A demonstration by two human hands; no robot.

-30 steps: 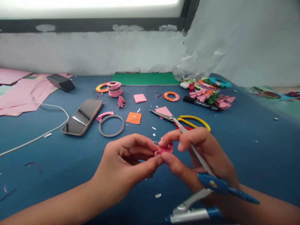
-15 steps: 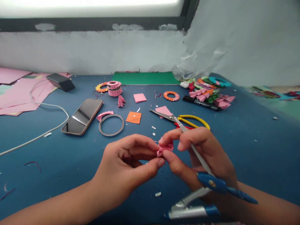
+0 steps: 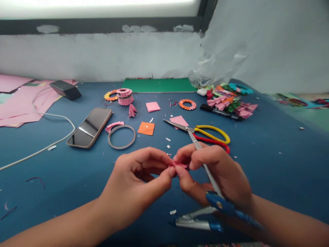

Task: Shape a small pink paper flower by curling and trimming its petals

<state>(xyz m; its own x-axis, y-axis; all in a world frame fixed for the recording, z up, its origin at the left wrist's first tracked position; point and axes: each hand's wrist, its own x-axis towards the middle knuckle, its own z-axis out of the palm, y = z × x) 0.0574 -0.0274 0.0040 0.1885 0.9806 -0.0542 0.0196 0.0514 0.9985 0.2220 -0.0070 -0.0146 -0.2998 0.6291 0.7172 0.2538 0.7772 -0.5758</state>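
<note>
Between the fingertips of both hands is a small piece of pleated pink paper, mostly covered by the fingers. My left hand pinches its left end with thumb and forefinger. On the other end, my right hand closes its thumb and fingertips. A drawing compass with a blue hinge and silver legs is also tucked between the right hand's fingers, its pen-like leg hanging below. Just beyond the right hand lie scissors with yellow and red handles, blades pointing left over a pink paper square.
Left of centre are a phone, a grey ring and a white cable. Farther back sit an orange square, stacked pink scalloped rings and an orange ring. A black marker borders a colourful pile of folded paper.
My right hand has shifted slightly left and the compass has swung left and down with it. More of the scissor handles shows. The pleated paper looks flatter between the fingertips.
</note>
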